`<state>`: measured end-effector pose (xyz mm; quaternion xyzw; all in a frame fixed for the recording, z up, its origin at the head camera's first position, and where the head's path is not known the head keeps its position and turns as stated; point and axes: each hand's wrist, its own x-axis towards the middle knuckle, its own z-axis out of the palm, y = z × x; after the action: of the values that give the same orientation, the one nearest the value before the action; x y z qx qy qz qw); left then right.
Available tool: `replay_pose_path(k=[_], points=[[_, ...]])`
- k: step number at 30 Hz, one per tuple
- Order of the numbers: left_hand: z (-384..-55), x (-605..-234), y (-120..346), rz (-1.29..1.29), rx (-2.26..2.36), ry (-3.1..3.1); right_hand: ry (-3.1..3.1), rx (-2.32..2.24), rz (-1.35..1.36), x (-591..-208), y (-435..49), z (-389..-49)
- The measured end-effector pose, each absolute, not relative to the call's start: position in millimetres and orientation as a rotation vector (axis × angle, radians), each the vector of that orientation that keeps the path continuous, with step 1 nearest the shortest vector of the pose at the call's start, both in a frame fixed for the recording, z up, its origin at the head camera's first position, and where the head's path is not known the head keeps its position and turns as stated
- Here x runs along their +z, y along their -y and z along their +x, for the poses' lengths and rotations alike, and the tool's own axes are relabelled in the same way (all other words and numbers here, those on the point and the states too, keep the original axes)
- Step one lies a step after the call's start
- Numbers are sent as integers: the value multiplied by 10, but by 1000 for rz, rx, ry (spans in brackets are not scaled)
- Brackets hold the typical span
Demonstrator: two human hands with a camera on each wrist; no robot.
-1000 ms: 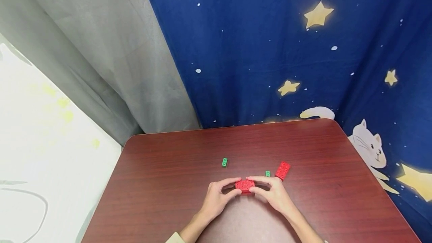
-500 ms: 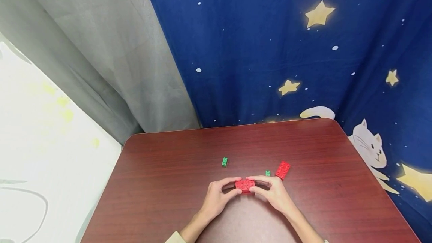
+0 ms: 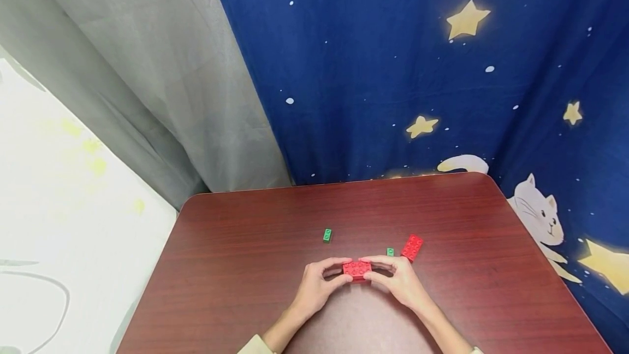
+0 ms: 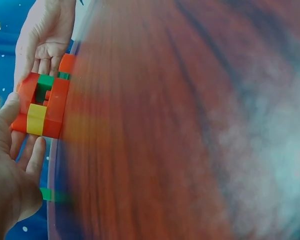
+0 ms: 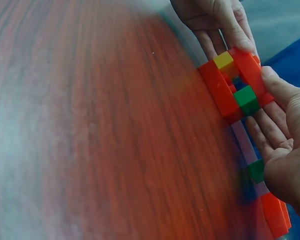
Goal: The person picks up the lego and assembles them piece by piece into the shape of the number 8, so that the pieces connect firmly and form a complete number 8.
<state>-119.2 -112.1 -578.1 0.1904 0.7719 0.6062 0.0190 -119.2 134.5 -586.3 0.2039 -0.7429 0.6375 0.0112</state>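
Both hands hold one stack of toy building bricks at the front middle of the table. The left hand pinches its left end between thumb and fingers, and the right hand does the same at the right end. From above only a studded red top shows. Seen side-on in the left wrist view, the stack has a red brick above and below, with a yellow brick and a green brick between them. Further red studs show in the gap, also seen in the right wrist view beside the green brick.
On the brown table lie a small green brick left of centre, another green brick just beyond the right hand, and a loose red brick right of that. Grey and blue curtains hang behind the table.
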Motion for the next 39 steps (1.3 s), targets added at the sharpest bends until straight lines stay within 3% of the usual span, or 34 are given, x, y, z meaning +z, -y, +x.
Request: replay_pose_path(k=[39], points=[[-1214, -5791, 1124, 624, 1869, -2381, 2267, 2069, 625, -5926, -1334, -1190]])
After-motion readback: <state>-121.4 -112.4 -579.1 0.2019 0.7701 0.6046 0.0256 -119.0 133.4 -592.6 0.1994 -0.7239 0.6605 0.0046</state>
